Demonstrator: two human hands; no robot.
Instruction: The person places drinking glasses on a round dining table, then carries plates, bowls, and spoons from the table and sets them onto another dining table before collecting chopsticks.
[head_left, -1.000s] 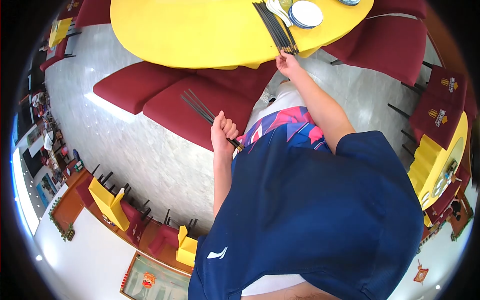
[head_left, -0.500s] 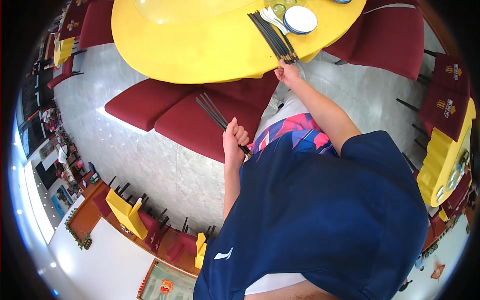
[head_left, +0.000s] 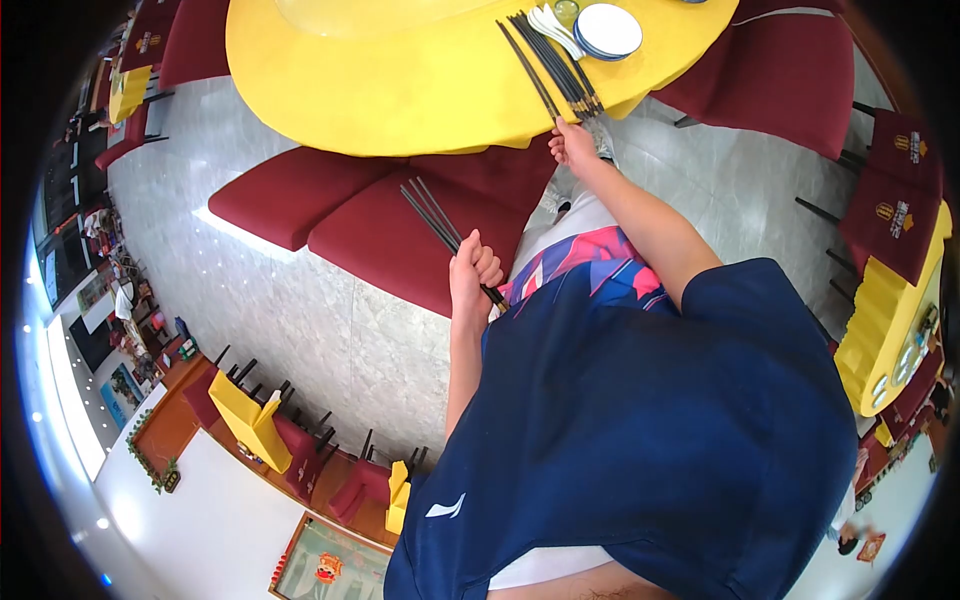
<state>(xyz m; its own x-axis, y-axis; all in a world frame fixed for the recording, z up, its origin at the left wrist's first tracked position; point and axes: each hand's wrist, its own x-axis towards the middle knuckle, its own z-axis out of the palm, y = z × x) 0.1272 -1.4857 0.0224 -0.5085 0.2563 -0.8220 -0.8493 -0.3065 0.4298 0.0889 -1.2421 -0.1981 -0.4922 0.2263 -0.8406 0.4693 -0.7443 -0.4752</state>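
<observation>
My left hand (head_left: pixel 472 272) is wrapped in a fist round several black chopsticks (head_left: pixel 430 215), held over a dark red chair; their lighter ends stick out below the fist. At the near edge of the yellow-covered table (head_left: pixel 380 100), the fingers of my right hand (head_left: pixel 574 147) close on the near ends of a few black chopsticks (head_left: pixel 528 68), which slant across the cloth. Just right of these lies a larger group of black chopsticks (head_left: pixel 560 65). White spoons (head_left: pixel 553 30) rest beside it, next to stacked white plates (head_left: pixel 609 30) with dark rims.
A glass (head_left: pixel 566 12) stands by the plates. Dark red chairs (head_left: pixel 400 230) are pushed against the near table edge, with another chair (head_left: pixel 760 80) at the right. A second yellow-covered table (head_left: pixel 890 320) stands at far right. Grey tiled floor (head_left: pixel 300 350) shows at left.
My right hand has moved slightly left, and a few chopsticks now lie apart from the larger group, on its left. My left hand keeps its bundle, whose tips have shifted a little right.
</observation>
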